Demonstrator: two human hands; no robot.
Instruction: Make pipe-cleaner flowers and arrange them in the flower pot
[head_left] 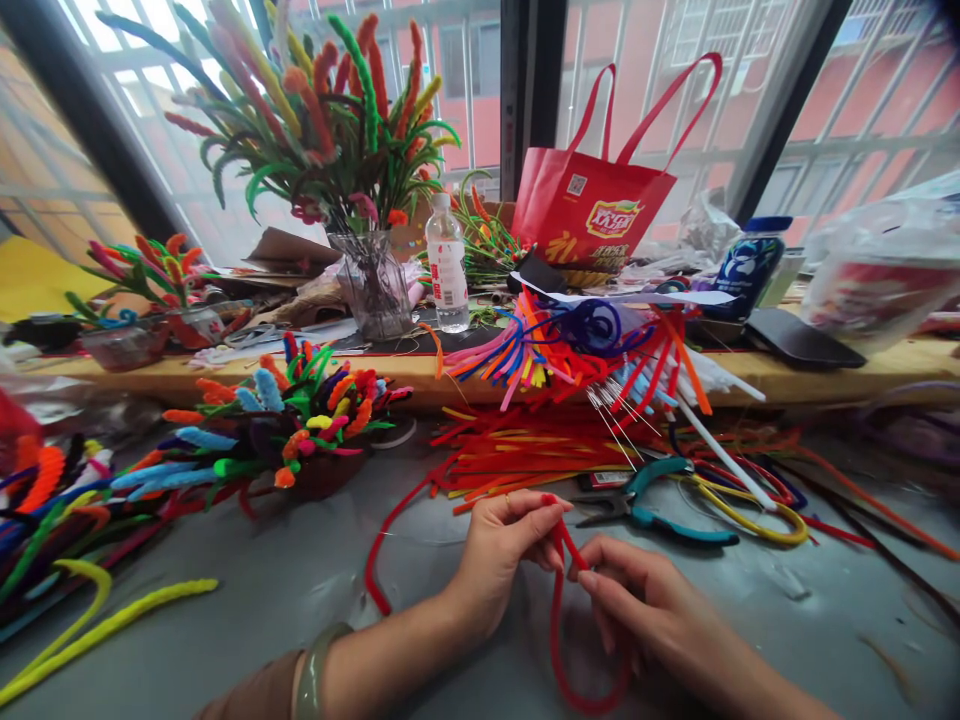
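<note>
A red pipe cleaner [556, 640] is bent into a hanging loop between my two hands. My left hand [504, 555] pinches its upper part between thumb and fingers. Close by on the right, my right hand [649, 605] grips another stretch of it with thumb and forefinger. Beyond my hands lie pliers with teal handles [679, 520], jaws pointing left. A heap of loose red pipe cleaners [525, 450] is spread behind them. Another red strand [375, 560] curves over the table left of my left hand.
Bundled colourful pipe cleaners [300, 430] crowd the left, with yellow ones [112, 620] nearer. On the wooden ledge [135, 385] stand a glass vase [371, 295] of pipe-cleaner stems, a water bottle [447, 270], a red bag [592, 200] and a phone [802, 338]. Thin wires [622, 415] stick out forward.
</note>
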